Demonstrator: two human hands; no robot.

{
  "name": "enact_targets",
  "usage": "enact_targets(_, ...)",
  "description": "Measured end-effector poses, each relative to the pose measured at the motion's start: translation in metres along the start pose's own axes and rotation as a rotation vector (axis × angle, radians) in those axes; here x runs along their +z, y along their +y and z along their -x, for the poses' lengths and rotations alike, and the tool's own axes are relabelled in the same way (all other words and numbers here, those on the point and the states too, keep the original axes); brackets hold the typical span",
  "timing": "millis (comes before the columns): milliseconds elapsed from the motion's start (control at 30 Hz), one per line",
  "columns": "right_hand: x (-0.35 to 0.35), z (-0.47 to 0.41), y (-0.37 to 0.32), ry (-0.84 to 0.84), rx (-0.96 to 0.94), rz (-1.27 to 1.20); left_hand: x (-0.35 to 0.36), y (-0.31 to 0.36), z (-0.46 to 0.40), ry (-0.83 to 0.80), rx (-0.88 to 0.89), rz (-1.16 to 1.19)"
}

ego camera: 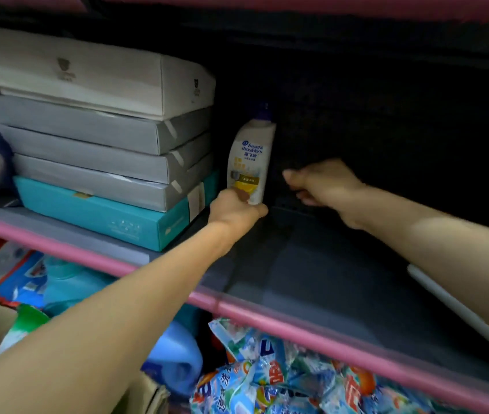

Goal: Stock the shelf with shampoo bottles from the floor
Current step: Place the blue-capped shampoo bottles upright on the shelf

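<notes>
Shelf (342, 282): dark, deep, pink front rail. Stacked boxes (97, 138) at its left.

Bottle (250, 162): white shampoo, dark cap, upright at the shelf's back, just right of the boxes. Left hand (234, 209) grips its base, fingers curled round.

Right hand (324, 182): near the bottle, apart from it, fingers loosely curled; whether it holds anything cannot be told.

Handling, judged: rigid plastic, smooth, moderately heavy, top-heavy when tilted. Best held round the waist.

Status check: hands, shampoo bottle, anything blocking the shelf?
Left hand grips shampoo bottle base, upright on shelf. Right hand curled, contents unclear. Stacked boxes beside.
</notes>
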State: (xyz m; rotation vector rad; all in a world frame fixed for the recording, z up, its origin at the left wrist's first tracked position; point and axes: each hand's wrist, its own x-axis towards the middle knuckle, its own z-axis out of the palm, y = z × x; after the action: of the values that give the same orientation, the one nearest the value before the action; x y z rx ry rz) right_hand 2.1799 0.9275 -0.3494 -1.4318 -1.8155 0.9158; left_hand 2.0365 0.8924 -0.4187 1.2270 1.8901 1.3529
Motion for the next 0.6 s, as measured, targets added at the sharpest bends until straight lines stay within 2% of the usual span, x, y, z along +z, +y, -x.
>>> enact_targets(167,-0.05,0.077,0.029,-0.109,0.04,0.035,0.005,0.026,0.072,-0.263,0.071,0.084)
enact_targets(300,-0.1,0.13,0.061,0.03,0.107,0.055,0.024,0.041,0.123,-0.419,0.093,0.041)
enact_targets(433,-0.138,0.171,0.101,0.188,0.165,0.22,0.048,0.052,0.164,-0.436,0.141,-0.047)
enact_targets(533,-0.153,0.191,0.129,0.08,0.191,0.565,0.066,0.06,0.19,-0.445,0.167,-0.075)
enact_targets(600,-0.156,0.198,0.143,0.025,0.229,0.669,0.075,0.065,0.205,-0.452,0.189,-0.093)
